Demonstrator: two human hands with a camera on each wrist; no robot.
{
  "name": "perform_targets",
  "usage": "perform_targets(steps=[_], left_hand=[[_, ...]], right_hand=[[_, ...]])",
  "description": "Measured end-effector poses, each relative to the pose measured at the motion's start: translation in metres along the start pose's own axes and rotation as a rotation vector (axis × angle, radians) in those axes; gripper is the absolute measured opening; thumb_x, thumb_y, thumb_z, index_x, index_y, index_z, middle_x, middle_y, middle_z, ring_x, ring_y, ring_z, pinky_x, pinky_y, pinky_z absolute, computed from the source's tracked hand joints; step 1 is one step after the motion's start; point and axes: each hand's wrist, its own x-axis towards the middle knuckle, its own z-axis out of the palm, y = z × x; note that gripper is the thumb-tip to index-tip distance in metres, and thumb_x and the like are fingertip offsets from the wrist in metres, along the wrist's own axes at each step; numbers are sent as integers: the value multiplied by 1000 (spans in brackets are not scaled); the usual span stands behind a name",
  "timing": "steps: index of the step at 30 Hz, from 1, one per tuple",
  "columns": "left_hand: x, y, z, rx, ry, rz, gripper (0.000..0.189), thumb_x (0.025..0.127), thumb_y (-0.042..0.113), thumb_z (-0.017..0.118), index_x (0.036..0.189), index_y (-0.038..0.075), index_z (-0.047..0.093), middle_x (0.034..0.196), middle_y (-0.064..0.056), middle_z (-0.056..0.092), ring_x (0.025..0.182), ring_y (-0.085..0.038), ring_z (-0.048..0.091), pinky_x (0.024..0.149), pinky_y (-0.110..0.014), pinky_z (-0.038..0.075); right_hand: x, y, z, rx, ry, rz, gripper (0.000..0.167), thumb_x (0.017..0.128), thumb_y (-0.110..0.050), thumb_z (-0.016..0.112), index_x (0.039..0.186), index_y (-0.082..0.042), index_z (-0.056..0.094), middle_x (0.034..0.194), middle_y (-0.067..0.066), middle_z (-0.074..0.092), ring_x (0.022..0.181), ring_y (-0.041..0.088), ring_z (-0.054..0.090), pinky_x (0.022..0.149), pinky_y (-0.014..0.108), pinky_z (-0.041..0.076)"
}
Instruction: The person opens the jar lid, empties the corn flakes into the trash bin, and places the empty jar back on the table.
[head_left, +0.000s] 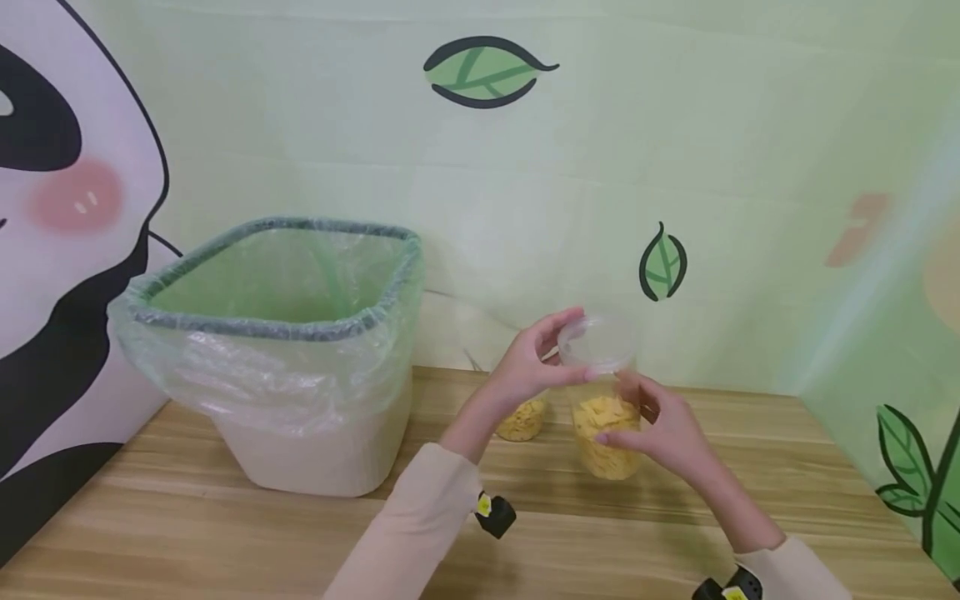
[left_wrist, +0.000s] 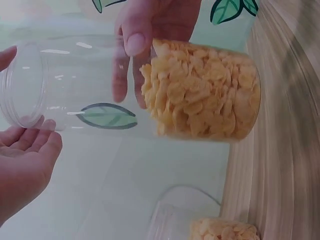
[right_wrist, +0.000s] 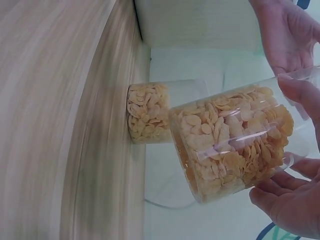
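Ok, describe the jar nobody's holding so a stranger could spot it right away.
Find the big bag-lined bin on the wooden table. To its right in the head view, a clear jar with yellow flakes stands upright on the table. Unlike the similar jar in front, this one is not held.

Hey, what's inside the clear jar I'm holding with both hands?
Yellow flakes fill the lower part of the jar; none show higher up. Whatever lies deep in the pile can't be seen, because the outer flakes cover it.
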Motion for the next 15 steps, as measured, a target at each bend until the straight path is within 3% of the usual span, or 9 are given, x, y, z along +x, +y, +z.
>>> perform_targets(steps=[5,15], left_hand=[[-6,0,-2,-30,-58,10,74,75,2,68,140,9,33,139,-7,40,127,-17,38,103,-32,33],[-17,1,-4,-122,-211,77,78,72,-5,65,140,1,28,140,-15,35,123,-22,38,96,-37,41]], right_hand=[[-6,-5,-5,14,-40,-33,79,68,-17,80,132,5,40,125,23,51,120,36,44,100,44,33],[-19,-13,-7,-14,-89,-95,70,65,-17,83,122,7,49,117,21,57,111,34,52,96,43,38]])
